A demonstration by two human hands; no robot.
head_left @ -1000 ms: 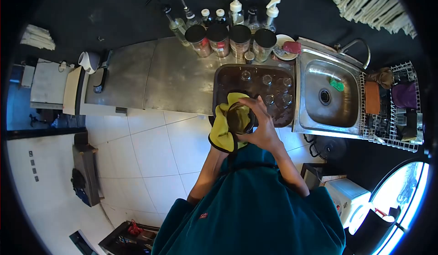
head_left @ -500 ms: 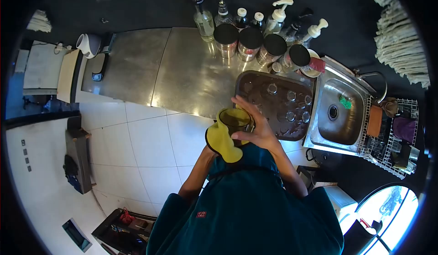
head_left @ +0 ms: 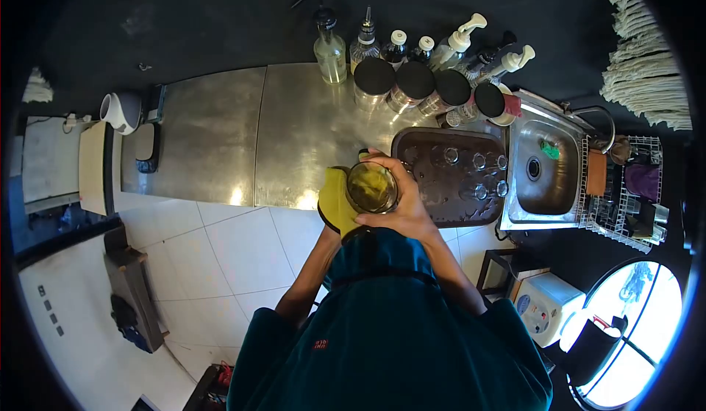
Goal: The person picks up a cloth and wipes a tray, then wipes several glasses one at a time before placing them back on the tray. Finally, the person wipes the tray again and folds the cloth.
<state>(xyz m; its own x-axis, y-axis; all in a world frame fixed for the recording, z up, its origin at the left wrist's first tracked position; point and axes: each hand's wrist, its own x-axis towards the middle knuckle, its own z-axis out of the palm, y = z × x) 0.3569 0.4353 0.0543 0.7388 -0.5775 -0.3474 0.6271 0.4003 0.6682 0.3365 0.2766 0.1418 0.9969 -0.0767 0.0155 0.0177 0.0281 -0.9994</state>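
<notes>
A clear drinking glass (head_left: 373, 188) is held in front of my body, its round mouth facing up toward me. My right hand (head_left: 412, 211) curves round the right side of the glass, with the thumb at its near edge and the fingers over its far rim. A yellow cloth with a dark edge (head_left: 334, 199) wraps the glass's left side, and yellow shows through the glass. Beneath the cloth, my left hand (head_left: 332, 236) grips it against the glass; its fingers are mostly hidden.
Right of my hands, a brown tray (head_left: 415, 162) bears several wet upturned glasses. Beyond it are a steel sink (head_left: 548, 190) with a green scrubber (head_left: 549, 150) and a wire dish rack (head_left: 625, 223). Jars (head_left: 375, 80) and pump bottles (head_left: 452, 47) line the back of the steel counter (head_left: 198, 131).
The glass has turned so its mouth faces me more, and the cloth has shifted to its left side. My right hand wraps further round the glass. The camera view has shifted slightly.
</notes>
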